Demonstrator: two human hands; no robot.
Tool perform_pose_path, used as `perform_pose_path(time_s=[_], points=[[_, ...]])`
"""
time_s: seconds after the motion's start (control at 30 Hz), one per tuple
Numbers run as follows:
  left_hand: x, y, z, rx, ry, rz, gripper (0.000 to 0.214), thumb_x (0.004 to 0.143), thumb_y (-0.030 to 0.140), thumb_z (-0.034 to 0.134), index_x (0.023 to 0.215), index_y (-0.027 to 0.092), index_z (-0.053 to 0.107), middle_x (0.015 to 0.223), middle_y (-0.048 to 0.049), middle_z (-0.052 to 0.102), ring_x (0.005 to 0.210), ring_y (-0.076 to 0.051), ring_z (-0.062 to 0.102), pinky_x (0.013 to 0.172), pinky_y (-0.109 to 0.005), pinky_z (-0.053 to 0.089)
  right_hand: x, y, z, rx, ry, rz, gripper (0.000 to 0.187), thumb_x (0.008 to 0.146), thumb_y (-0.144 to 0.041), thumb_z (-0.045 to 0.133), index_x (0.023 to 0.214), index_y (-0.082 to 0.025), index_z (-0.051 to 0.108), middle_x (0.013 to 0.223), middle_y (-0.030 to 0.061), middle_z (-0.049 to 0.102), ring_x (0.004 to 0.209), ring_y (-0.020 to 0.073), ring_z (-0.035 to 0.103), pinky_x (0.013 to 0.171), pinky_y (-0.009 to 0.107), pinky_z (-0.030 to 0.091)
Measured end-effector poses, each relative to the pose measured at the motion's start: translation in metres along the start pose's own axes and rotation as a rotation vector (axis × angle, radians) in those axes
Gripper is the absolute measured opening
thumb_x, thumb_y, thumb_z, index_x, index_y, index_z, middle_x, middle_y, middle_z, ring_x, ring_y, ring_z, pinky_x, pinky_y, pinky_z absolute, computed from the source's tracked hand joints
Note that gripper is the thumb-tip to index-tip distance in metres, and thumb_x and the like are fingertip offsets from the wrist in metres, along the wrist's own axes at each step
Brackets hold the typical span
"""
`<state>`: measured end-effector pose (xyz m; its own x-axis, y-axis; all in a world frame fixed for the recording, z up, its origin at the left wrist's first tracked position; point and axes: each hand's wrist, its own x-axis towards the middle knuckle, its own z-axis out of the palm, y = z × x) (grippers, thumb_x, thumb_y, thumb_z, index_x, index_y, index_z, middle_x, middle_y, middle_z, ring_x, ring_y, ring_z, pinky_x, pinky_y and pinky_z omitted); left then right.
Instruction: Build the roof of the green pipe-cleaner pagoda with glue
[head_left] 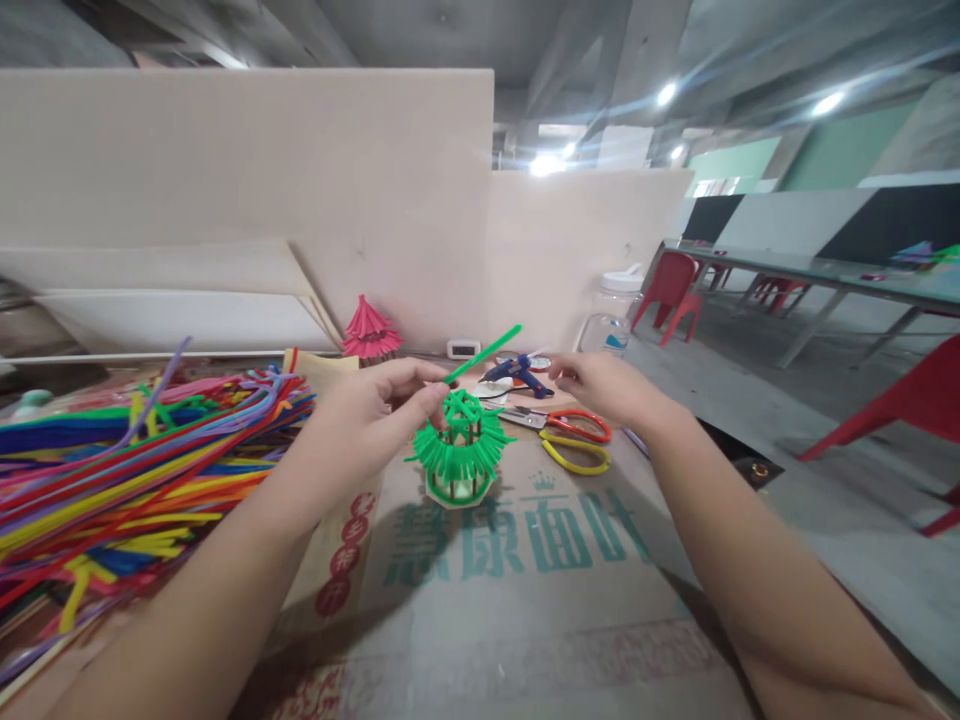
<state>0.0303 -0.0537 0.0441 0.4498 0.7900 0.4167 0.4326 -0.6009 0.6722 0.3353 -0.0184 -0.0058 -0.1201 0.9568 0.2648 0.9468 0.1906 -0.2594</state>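
Note:
My left hand [382,410] is closed, pinching a green pipe cleaner [486,355] that points up and to the right. Just below those fingers stands a small green pavilion model [459,450] with a fringed pipe-cleaner roof, brown posts and an octagonal base. My right hand [600,385] hovers with loosely bent fingers and nothing visible in them. Closest to it is a blue hot glue gun [517,374], apart from the fingertips. Scissors [577,425] with one red-orange and one yellow handle lie between the model and my right hand.
Many coloured pipe cleaners [150,470] are heaped at left. A pink fringed roof model [370,328] stands behind, near a small white digital display [463,349]. A clear plastic jug [611,310] is at the back right. Printed cardboard [525,620] covers the work surface.

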Motion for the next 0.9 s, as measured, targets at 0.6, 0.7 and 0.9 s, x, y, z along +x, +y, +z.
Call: perform_pose_path(time_s=[0.6,0.7,0.9], points=[[-0.021,0.024,0.002,0.187,0.181,0.202,0.016,0.091,0.029,0.064,0.095,0.024,0.079,0.074,0.0033,0.072,0.062,-0.01,0.06,0.06,-0.018,0.048,0.018,0.032,0.099,0.015,-0.312,0.187,0.033,0.097,-0.036,0.061,0.125,-0.017,0.061,0.125,0.0095,0.064,0.105,0.022,0.065,0.089,0.043,0.057],[-0.021,0.025,0.001,0.191,0.174,0.207,0.016,0.091,0.028,0.064,0.096,0.024,0.078,0.074,0.0035,0.072,0.061,-0.01,0.059,0.06,-0.018,0.048,0.016,0.028,0.101,0.008,-0.288,0.197,0.034,0.097,-0.036,0.061,0.125,-0.017,0.061,0.125,0.0096,0.064,0.105,0.0222,0.065,0.089,0.044,0.057],[-0.02,0.025,0.0,0.19,0.153,0.177,0.019,0.091,0.034,0.063,0.095,0.024,0.078,0.073,0.0016,0.072,0.059,-0.013,0.058,0.059,-0.021,0.049,0.017,0.029,0.096,0.026,-0.261,0.229,0.035,0.097,-0.036,0.062,0.126,-0.016,0.061,0.125,0.0098,0.064,0.105,0.0225,0.065,0.088,0.044,0.057]])
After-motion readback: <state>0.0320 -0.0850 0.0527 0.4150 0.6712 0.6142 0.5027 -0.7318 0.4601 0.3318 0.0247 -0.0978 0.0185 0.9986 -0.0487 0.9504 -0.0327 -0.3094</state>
